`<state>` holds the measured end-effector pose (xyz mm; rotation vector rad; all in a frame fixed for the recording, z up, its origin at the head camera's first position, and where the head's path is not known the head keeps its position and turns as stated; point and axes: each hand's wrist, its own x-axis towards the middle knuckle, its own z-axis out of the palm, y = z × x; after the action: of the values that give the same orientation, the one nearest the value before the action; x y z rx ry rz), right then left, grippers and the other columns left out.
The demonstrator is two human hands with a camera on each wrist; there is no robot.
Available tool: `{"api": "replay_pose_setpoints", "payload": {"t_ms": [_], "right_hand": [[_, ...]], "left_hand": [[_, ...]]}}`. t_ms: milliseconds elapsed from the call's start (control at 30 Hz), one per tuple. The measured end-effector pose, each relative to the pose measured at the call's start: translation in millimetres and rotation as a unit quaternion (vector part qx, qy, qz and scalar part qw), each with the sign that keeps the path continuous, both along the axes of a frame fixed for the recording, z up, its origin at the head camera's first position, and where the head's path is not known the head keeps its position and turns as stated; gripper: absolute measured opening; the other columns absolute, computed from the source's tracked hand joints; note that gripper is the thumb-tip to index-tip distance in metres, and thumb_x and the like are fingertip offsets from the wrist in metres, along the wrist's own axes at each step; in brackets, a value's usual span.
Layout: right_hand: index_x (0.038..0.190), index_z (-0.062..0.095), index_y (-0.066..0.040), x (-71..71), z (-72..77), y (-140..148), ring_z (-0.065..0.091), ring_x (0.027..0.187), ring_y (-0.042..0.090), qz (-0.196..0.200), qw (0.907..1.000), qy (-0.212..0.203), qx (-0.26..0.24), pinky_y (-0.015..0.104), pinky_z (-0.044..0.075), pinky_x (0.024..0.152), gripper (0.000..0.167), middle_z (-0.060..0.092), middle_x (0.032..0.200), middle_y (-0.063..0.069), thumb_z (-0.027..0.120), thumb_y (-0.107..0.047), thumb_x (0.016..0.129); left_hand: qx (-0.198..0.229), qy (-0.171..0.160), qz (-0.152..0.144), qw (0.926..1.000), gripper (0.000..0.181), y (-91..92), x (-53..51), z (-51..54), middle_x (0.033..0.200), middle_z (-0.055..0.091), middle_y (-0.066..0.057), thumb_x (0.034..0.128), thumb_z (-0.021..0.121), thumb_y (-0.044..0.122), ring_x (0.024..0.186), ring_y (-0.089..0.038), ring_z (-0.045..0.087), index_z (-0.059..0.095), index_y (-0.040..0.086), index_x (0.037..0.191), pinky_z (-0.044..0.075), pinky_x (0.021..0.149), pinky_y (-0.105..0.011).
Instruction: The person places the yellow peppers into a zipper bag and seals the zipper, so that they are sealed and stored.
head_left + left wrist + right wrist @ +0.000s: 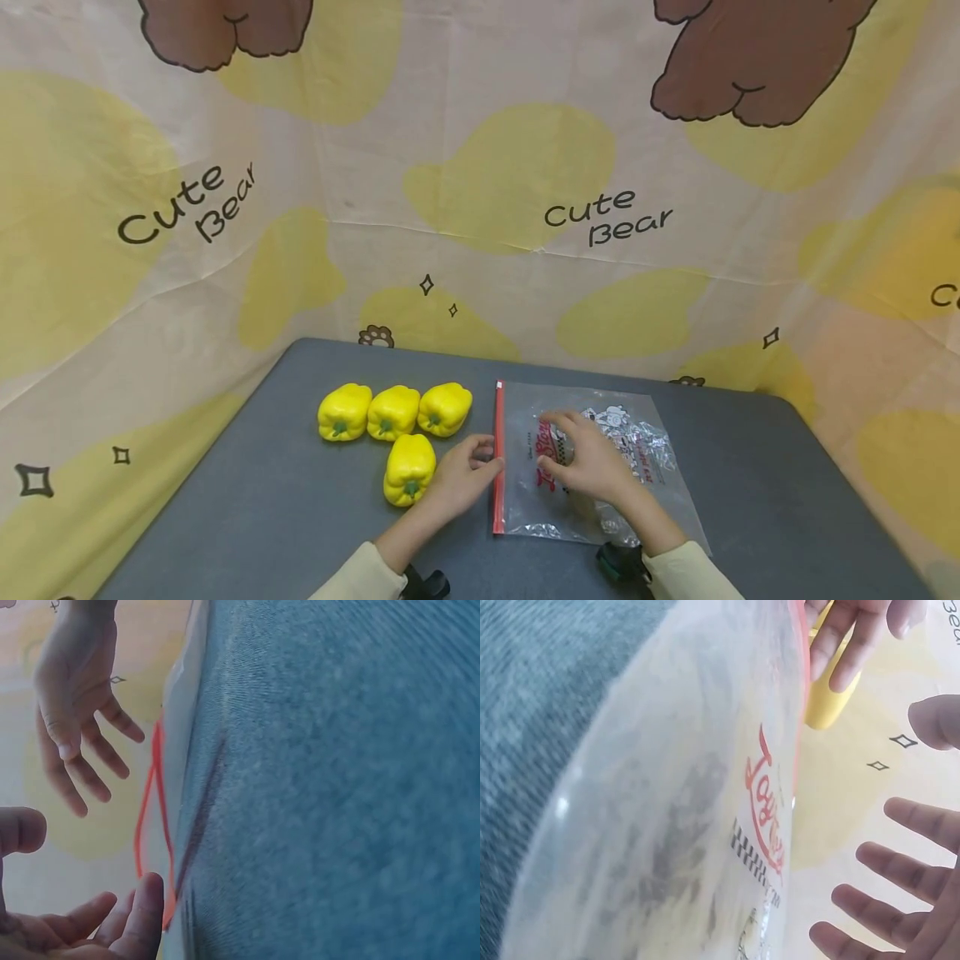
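A clear plastic zip bag (517,492) with red and black print lies flat on the table. Its red zip edge (499,467) faces left, and in the left wrist view the two red strips (142,817) stand apart in the middle. My left hand (459,482) is at this edge with loosely bent fingers; whether they touch it I cannot tell. Over the bag hovers my right hand (592,462), its fingers spread and holding nothing. Just left of my left hand sits a yellow bell pepper (409,468), stem toward me.
Behind that pepper, three more yellow bell peppers, left (345,412), middle (393,412) and right (446,408), form a row. The grey table (262,500) ends at a printed cloth backdrop (487,183).
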<state>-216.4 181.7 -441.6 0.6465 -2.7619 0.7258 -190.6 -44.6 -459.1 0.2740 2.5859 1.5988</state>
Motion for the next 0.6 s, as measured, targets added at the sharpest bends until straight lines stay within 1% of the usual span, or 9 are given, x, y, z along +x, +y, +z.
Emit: {"api": "replay_pose_setpoints", "payload": {"t_ms": [133, 267, 400, 500, 600], "right_hand": [[0.131, 0.058, -0.018, -1.9, -5.0, -2.6, 0.06, 0.111, 0.03, 0.001, 0.9999, -0.011, 0.01, 0.05, 0.052, 0.086, 0.061, 0.061, 0.124, 0.009, 0.077, -0.03, 0.074], [0.131, 0.058, -0.018, -4.0, -11.2, -3.9, 0.06, 0.109, 0.029, -0.004, 0.9993, -0.021, 0.031, 0.048, 0.054, 0.081, 0.063, 0.061, 0.123, 0.009, 0.076, -0.034, 0.074], [0.131, 0.058, -0.018, -4.9, -14.9, -3.8, 0.06, 0.104, 0.025, -0.006, 0.9984, -0.032, 0.046, 0.044, 0.053, 0.077, 0.063, 0.061, 0.119, 0.008, 0.075, -0.036, 0.073], [0.13, 0.059, -0.018, -5.6, -16.3, -3.5, 0.059, 0.099, 0.021, -0.005, 0.9982, -0.035, 0.048, 0.04, 0.052, 0.073, 0.062, 0.061, 0.115, 0.005, 0.076, -0.036, 0.072], [0.128, 0.06, -0.019, -6.3, -17.2, -3.4, 0.059, 0.1, 0.021, -0.003, 0.9983, -0.031, 0.049, 0.04, 0.052, 0.074, 0.061, 0.061, 0.115, 0.004, 0.076, -0.036, 0.072]], "left_hand": [[0.011, -0.007, -0.003, 0.9999, 0.047, 0.2, -3.4, -4.6, 0.118, 0.065, -0.016, 0.0903, 0.063, 0.028, 0.099, -0.026, 0.066, 0.055, 0.001, 0.128, 0.056, 0.08, -0.04], [0.018, -0.013, -0.003, 0.9997, 0.047, 0.8, -5.2, -7.3, 0.117, 0.064, -0.016, 0.0901, 0.063, 0.027, 0.097, -0.026, 0.066, 0.055, 0.001, 0.128, 0.056, 0.079, -0.039], [0.02, -0.019, -0.004, 0.9996, 0.047, 1.7, -6.0, -9.8, 0.117, 0.064, -0.016, 0.0899, 0.064, 0.027, 0.097, -0.026, 0.065, 0.055, 0.001, 0.128, 0.057, 0.079, -0.039], [0.023, -0.021, -0.004, 0.9995, 0.046, 2.4, -6.9, -11.3, 0.117, 0.064, -0.016, 0.0897, 0.064, 0.025, 0.097, -0.026, 0.065, 0.055, 0.0, 0.127, 0.057, 0.078, -0.038], [0.027, -0.023, -0.003, 0.9994, 0.044, 3.2, -8.2, -12.6, 0.115, 0.065, -0.016, 0.0894, 0.064, 0.024, 0.095, -0.025, 0.066, 0.056, 0.0, 0.125, 0.057, 0.076, -0.037]]}}
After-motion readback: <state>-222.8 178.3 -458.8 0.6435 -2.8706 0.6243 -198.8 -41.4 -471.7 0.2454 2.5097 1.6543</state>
